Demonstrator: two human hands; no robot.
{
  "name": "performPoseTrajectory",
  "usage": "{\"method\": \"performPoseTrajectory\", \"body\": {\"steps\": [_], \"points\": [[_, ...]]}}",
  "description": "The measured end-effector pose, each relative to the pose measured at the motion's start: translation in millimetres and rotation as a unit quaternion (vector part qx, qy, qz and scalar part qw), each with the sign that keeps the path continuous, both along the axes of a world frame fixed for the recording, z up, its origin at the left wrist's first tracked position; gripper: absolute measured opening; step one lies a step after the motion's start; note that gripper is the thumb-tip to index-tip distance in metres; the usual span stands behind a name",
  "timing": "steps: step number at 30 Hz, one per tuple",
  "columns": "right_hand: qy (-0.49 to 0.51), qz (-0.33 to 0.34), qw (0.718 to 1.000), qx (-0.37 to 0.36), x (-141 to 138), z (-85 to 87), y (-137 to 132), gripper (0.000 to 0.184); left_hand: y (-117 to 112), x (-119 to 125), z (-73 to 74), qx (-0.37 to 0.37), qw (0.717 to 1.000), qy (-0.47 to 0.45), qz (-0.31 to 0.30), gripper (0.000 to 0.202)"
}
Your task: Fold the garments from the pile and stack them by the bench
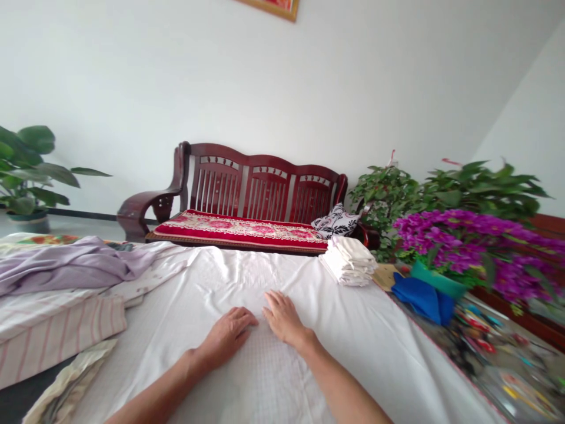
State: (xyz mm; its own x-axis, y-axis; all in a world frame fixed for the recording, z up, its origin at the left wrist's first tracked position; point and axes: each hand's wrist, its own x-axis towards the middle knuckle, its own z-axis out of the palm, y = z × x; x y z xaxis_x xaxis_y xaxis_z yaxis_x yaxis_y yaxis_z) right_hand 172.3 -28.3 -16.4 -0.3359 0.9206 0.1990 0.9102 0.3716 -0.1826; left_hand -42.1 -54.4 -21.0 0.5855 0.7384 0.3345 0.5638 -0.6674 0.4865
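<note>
Left hand [230, 331] palm down, grip slack, fingers loosely bent; right hand [283, 318] just beside, grip relaxed, fingers extended. Neither clasps anything I can see. White cloth [362, 353] lies spread beneath both, creased toward the sofa [265, 182].

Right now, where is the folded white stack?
In the head view, the folded white stack lies right of centre on the white sheet, beyond the right hand and below the patterned cushion.

Left forearm [159, 383] and right forearm [342, 383] are slanting inward. Left hand [229, 331] is pointing forward-right, palm down, loosely curved; right hand [282, 318] is lying flatter, just beside it, pointing forward-left.
</note>
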Motion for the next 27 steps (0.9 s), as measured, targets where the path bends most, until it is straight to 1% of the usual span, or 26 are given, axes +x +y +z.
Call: {"method": "performPoseTrajectory", "body": {"steps": [2, 4, 7, 9, 12, 15, 27], "points": [[-0.002, -0.021, 1.000, -0.002, -0.6, -2.0, -4.8, 0.052, -5.7, -8.0, -1.5, 0.028, 0.999, 0.034, -0.012, 0.042], [0.000, -0.025, 1.000, -0.003, 0.2, -1.7, -6.6, 0.052, -12.2, -20.2, -3.8, 0.051, 0.997, 0.066, -0.009, 0.046], [0.008, -0.024, 1.000, 0.001, 0.9, -0.9, -6.1, 0.050, -21.0, -42.2, -7.5, 0.060, 0.993, 0.101, 0.003, 0.048], [0.014, -0.022, 1.000, 0.010, 0.5, -0.6, -5.5, 0.048, -25.7, -55.1, -9.6, 0.061, 0.992, 0.108, 0.018, 0.046], [0.021, -0.023, 0.999, 0.021, -0.8, 0.1, -5.4, 0.046, -31.3, -68.1, -12.0, 0.062, 0.991, 0.103, 0.058, 0.043], [0.028, -0.022, 0.999, 0.027, -1.6, 1.1, -5.0, 0.044, -35.6, -74.8, -12.4, 0.058, 0.991, 0.090, 0.084, 0.043], [0.040, -0.034, 0.998, 0.042, -1.0, 1.4, -2.0, 0.041, -38.5, -84.2, -3.8, 0.022, 0.991, 0.057, 0.119, 0.041]]}}
